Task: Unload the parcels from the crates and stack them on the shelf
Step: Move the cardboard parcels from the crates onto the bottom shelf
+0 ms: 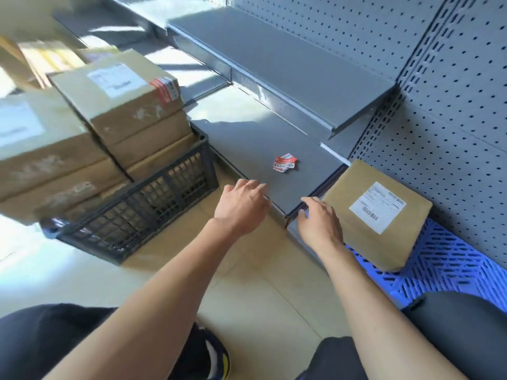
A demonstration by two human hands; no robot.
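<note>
Head view: left hand (242, 205) and right hand (319, 224), fingers relaxed, holding nothing, beside parcel (377, 212).

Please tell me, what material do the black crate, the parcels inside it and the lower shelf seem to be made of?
Black crate: likely moulded plastic, matte, with lattice walls.
Parcels: brown cardboard, dull, with paper labels.
Lower shelf: probably painted sheet metal, smooth grey, with a thin folded edge.

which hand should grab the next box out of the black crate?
Probably left. The left hand is open and nearer the black crate and its stacked boxes; the right hand, also open, sits beside the labelled parcel on the opposite side.
</note>
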